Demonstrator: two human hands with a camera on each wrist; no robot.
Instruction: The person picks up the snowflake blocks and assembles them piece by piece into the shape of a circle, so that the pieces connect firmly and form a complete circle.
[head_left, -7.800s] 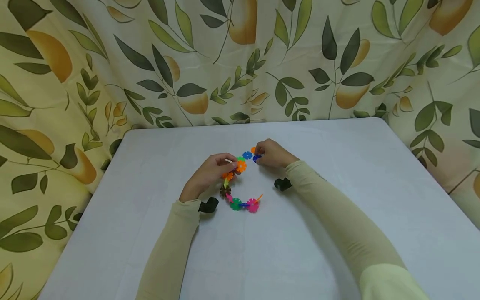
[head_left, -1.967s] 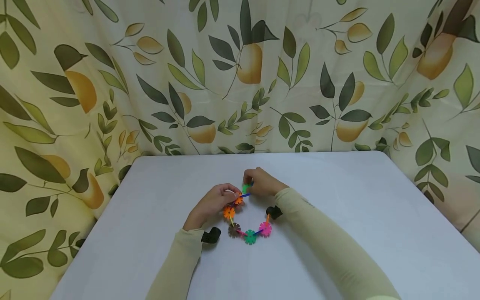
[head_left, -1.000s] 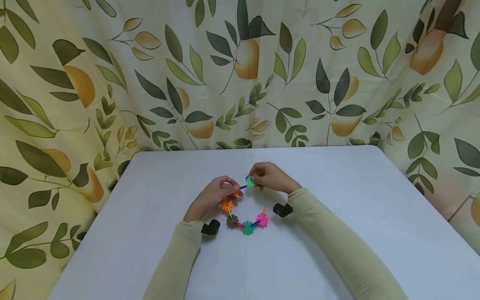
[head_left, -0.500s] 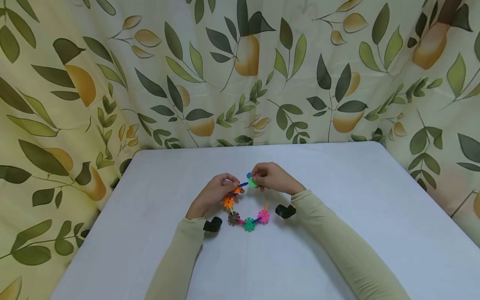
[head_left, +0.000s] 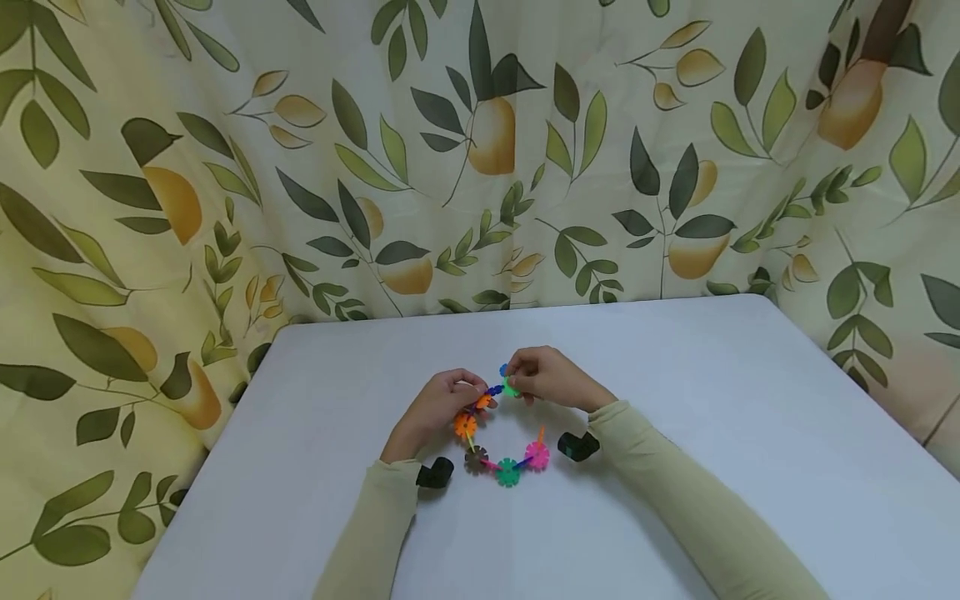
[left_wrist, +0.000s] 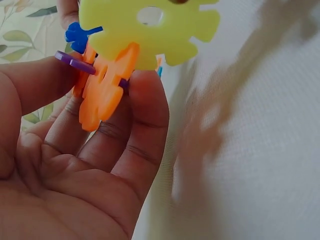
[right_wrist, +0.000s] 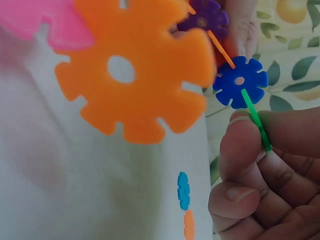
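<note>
A chain of notched plastic interlocking discs curves between both hands. My left hand [head_left: 435, 408] pinches it near its upper end, thumb and index finger at a purple disc [left_wrist: 75, 63] slotted through an orange disc [left_wrist: 102, 95]. A dark blue disc [right_wrist: 252, 90] forms the chain's upper end. Between thumb and fingers, my right hand [head_left: 555, 377] holds a green disc [right_wrist: 256, 120], whose edge meets the dark blue one. Further along hang a yellow disc [left_wrist: 200, 25], a brown disc [head_left: 476, 460], another green disc [head_left: 508, 473], a pink disc [head_left: 537, 456] and an orange end disc [head_left: 542, 435].
A loose light blue disc [right_wrist: 183, 191] and a loose orange disc [right_wrist: 189, 225] lie on the white-covered table [head_left: 675, 367] beyond my right hand. Black wrist cameras sit below each hand. A leaf-patterned curtain [head_left: 465, 208] hangs behind the table.
Earlier, my right hand held a dark blue disc; that disc is now on the chain. The green disc, apart from it one second ago, now touches it. The hands have drawn closer.
</note>
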